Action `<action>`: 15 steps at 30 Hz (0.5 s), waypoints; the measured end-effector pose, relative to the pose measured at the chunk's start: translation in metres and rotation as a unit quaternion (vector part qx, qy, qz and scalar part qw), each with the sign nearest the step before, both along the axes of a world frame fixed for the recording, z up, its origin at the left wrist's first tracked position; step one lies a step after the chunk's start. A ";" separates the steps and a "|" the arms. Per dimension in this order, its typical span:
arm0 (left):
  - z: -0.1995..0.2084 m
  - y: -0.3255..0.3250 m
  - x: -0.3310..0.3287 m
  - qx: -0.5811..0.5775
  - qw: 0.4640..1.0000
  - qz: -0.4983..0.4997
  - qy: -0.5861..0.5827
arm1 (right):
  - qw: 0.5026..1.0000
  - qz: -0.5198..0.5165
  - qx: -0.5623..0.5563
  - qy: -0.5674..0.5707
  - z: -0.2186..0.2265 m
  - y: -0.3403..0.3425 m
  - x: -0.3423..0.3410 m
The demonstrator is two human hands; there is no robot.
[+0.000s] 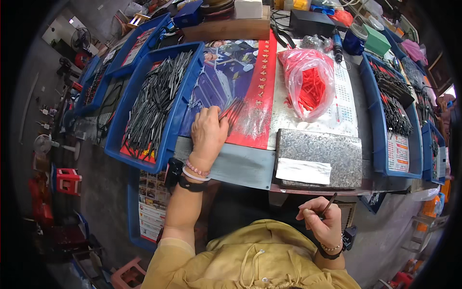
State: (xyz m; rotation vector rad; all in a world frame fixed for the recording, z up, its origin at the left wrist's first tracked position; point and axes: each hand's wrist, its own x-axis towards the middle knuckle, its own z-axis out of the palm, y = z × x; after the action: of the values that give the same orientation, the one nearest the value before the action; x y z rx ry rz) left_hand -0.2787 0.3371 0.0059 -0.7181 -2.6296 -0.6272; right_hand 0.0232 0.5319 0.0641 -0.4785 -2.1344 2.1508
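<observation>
Head view: left hand (pixel 210 130) fingers curled, can't tell if gripping. Red-and-dark sticks (pixel 234 113) just right of it on printed sheet (pixel 257 132), long axis slanting up-right; left hand nearer. Right hand (pixel 323 221), well apart, pinches thin dark rod (pixel 330 202).

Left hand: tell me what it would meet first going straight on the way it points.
The left hand would probably brush the thin red-and-dark sticks by its fingertips first, though depth leaves contact unclear; past them, the wooden box stands ahead.
</observation>
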 end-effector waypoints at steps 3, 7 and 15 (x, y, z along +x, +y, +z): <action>-0.003 0.000 0.003 0.012 1.000 -0.019 -0.018 | 1.000 0.010 -0.009 -0.008 -0.003 -0.001 -0.003; 0.001 0.000 0.010 0.035 0.997 -0.058 -0.025 | 1.000 0.012 -0.003 -0.009 -0.005 -0.006 -0.008; 0.070 -0.050 0.080 0.112 0.991 -0.073 -0.017 | 1.000 0.011 -0.013 0.002 -0.006 -0.005 -0.015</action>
State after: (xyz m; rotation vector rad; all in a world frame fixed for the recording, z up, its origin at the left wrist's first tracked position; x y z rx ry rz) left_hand -0.1984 0.2867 0.0763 -0.8406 -2.4970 -0.9666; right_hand 0.0086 0.5274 0.0578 -0.4554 -2.1215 2.1924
